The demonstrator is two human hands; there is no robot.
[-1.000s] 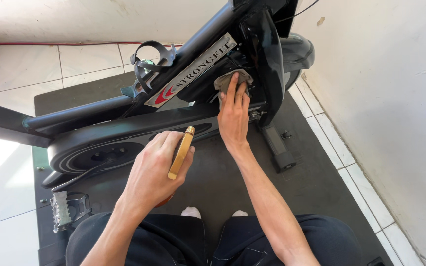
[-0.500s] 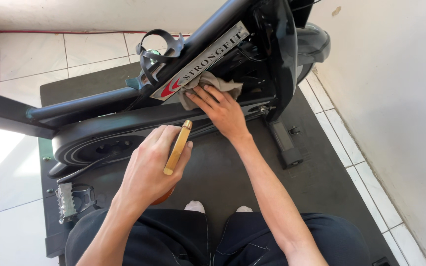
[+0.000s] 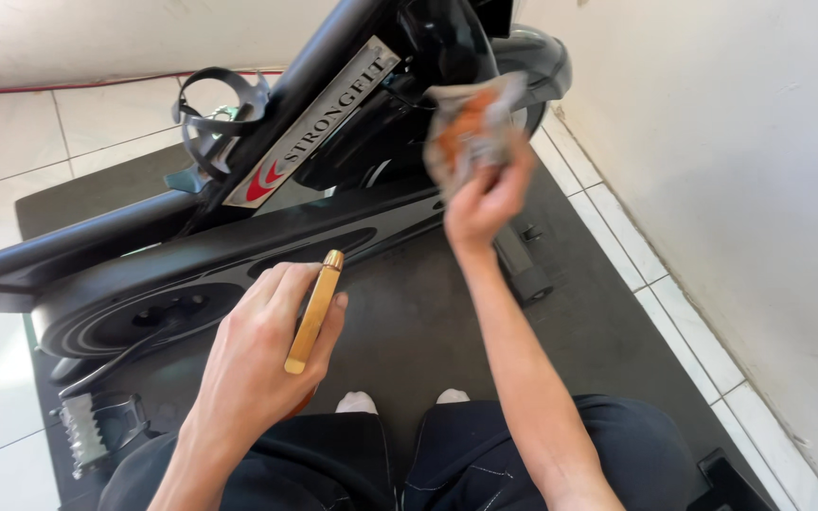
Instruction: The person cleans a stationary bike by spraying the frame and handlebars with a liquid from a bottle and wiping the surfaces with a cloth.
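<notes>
My left hand grips a slim golden-orange spray bottle, held low in front of the black exercise bike's drive cover. My right hand is lifted off the bike and holds up a crumpled grey cloth with orange-brown stains, blurred by motion. The cloth hangs in the air in front of the bike's black flywheel guard. The bike's slanted frame tube with its silver label plate runs from lower left to upper right.
A black bottle cage sits on the frame. A metal pedal lies at lower left. The bike stands on a dark rubber mat over white floor tiles. A white wall is close on the right.
My right hand has lifted the cloth off the frame and raised it, stained side towards me. The view shifted left and down. My left hand keeps the bottle in the same grip.
</notes>
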